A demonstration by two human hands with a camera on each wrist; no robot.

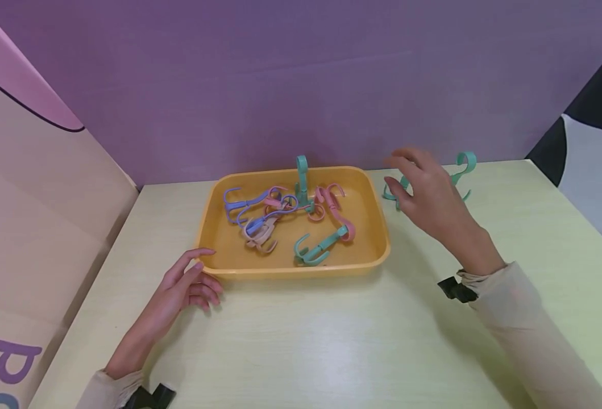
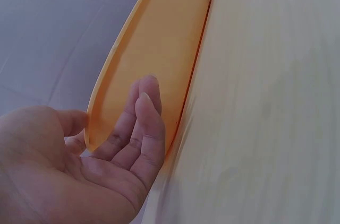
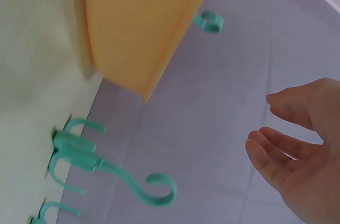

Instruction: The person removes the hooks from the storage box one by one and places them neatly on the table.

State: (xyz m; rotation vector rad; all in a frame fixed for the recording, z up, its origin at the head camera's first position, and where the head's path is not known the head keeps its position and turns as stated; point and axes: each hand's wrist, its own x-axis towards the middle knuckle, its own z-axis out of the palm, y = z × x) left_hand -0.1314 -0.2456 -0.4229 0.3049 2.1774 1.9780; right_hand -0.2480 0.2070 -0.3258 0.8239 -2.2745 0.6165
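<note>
A yellow plastic tray bears several pronged plastic hooks. Among them are a blue hook, a pink hook, a teal hook and a pale pink hook. One upright teal hook stands up past the back rim. My left hand pinches the tray's near left corner between thumb and finger, its other fingers loosely bent below. My right hand hovers above the table right of the tray with nothing between its parted fingers. Beneath it are teal hooks, partly hidden by the hand in the head view.
The pale tabletop meets a purple backdrop right behind the tray. A printed panel stands at the left edge, and a black and white one rises at the right.
</note>
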